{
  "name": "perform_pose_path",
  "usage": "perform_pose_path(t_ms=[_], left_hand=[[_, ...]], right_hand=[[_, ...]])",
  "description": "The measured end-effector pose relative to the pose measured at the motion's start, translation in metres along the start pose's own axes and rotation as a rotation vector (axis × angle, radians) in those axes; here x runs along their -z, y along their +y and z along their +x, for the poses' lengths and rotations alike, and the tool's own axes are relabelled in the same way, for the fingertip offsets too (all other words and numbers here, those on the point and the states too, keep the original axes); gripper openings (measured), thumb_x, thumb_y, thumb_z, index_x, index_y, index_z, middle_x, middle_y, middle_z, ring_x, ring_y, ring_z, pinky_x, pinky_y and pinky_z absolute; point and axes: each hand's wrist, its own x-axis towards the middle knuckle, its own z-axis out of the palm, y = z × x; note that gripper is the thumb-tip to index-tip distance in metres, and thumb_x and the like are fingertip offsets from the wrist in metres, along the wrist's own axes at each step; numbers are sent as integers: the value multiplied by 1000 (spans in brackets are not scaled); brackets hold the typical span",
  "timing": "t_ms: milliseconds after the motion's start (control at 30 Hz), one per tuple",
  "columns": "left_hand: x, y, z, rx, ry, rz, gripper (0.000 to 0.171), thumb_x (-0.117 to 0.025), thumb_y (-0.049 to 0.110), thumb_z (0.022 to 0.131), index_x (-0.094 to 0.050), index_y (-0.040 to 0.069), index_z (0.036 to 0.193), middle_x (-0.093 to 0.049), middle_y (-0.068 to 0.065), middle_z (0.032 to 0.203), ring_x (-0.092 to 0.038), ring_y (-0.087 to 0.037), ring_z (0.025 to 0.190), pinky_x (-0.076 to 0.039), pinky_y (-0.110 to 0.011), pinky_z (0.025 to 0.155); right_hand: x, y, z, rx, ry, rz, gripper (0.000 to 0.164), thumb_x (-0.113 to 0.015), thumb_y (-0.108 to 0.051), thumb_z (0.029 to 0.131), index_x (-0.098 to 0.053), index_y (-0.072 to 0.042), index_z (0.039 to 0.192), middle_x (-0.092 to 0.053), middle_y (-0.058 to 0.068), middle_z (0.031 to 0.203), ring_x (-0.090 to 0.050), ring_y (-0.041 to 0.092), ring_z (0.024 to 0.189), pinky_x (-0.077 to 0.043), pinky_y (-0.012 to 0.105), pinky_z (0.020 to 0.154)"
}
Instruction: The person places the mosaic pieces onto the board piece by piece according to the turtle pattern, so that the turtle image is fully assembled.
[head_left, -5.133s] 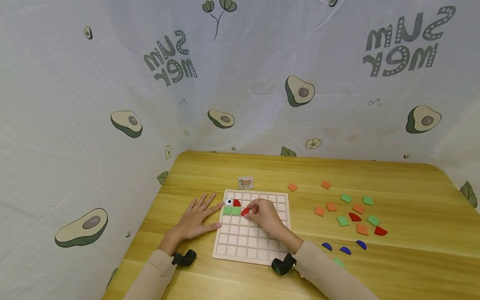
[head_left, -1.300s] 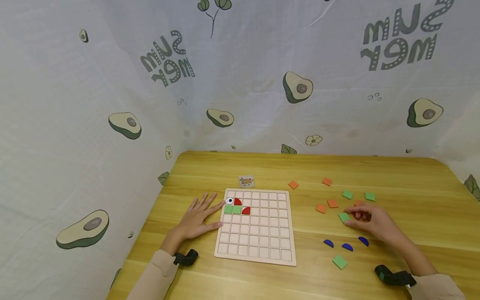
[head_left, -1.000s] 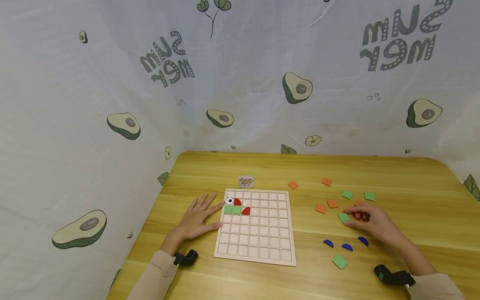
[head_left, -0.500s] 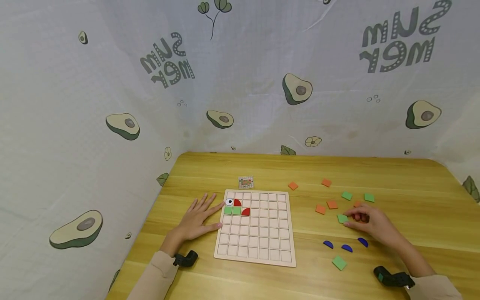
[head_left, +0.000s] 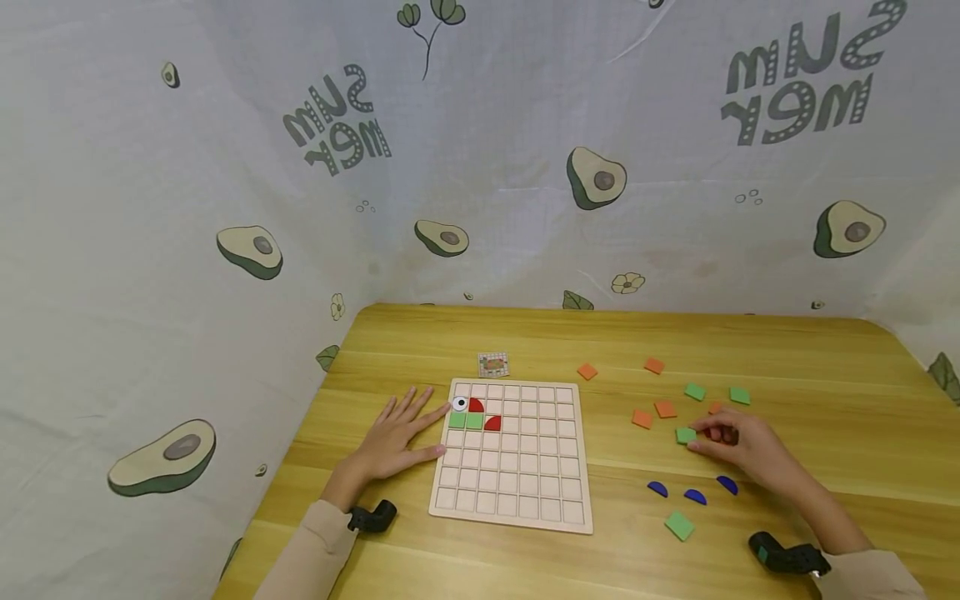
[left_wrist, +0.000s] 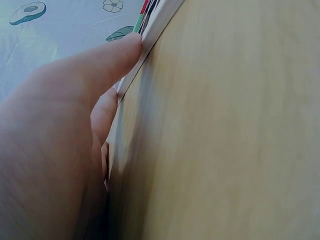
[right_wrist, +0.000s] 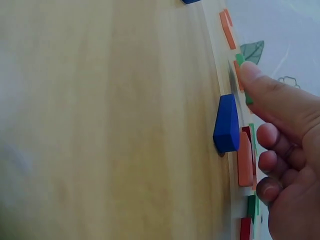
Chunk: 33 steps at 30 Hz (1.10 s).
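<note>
In the head view my left hand [head_left: 386, 446] lies flat with spread fingers on the table, its index finger and thumb touching the left edge of the wooden grid board [head_left: 517, 485]. On the board sit a round eye tile [head_left: 460, 404], two green square tiles [head_left: 475, 421] and two red quarter-circle tiles [head_left: 492, 423]. To the right, my right hand [head_left: 753, 450] pinches a green square tile [head_left: 685, 436] at its right side, between thumb and index finger. That hand covers some of the tiles behind it. In the right wrist view its other fingers [right_wrist: 272, 162] are curled.
Loose orange tiles [head_left: 665, 409] and more green tiles [head_left: 695, 392] lie around the right hand. Nearer me are blue half-circle tiles [head_left: 695, 497] and another green square [head_left: 679, 526]. A small picture card [head_left: 493, 364] lies behind the board. A patterned cloth [head_left: 510, 275] surrounds the table.
From the board my right hand has moved right to the loose tiles, leaving a red quarter-circle on the grid. It now pinches a green tile, turned slightly. The left hand has stayed.
</note>
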Motion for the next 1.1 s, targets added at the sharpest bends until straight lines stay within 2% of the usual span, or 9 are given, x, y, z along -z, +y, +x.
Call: perform_pose_path(t_ms=[300, 500, 667, 933, 1100], left_hand=[[0, 0, 1, -1, 2, -7, 70, -48, 62, 97, -23, 38, 159, -4, -2, 167, 3, -29, 152, 3, -54, 119], [-1, 0, 1, -3, 7, -5, 70, -48, 63, 97, -24, 38, 158, -6, -3, 167, 2, -30, 152, 3, -55, 119], [0, 0, -2, -6, 14, -13, 71, -49, 62, 97, -25, 36, 159, -7, -5, 167, 0, -32, 152, 2, -56, 119], [-1, -1, -2, -11, 15, -14, 71, -49, 61, 97, -25, 35, 159, -7, -4, 167, 0, -32, 151, 3, -56, 119], [-1, -2, -1, -16, 21, -11, 71, -48, 62, 97, -25, 36, 159, -7, -4, 167, 0, -32, 151, 2, -56, 119]], right_hand=[[6, -15, 7, -33, -2, 17, 15, -80, -8, 84, -70, -4, 94, -52, -3, 75, -44, 7, 63, -36, 24, 49], [4, -32, 13, -27, 23, 6, 18, -80, -8, 84, -72, 0, 97, -49, -4, 72, -39, 7, 60, -32, 24, 47], [-1, -47, 20, -19, 37, 37, 18, -80, -8, 84, -72, 0, 97, -51, -4, 73, -39, 8, 58, -32, 24, 46], [-16, -70, 30, 0, 55, 61, 18, -82, -9, 82, -72, -2, 95, -56, -4, 76, -44, 9, 65, -37, 23, 53], [-24, -81, 38, -12, 34, 73, 19, -81, -11, 84, -71, -1, 97, -55, -2, 77, -45, 9, 67, -40, 22, 53]])
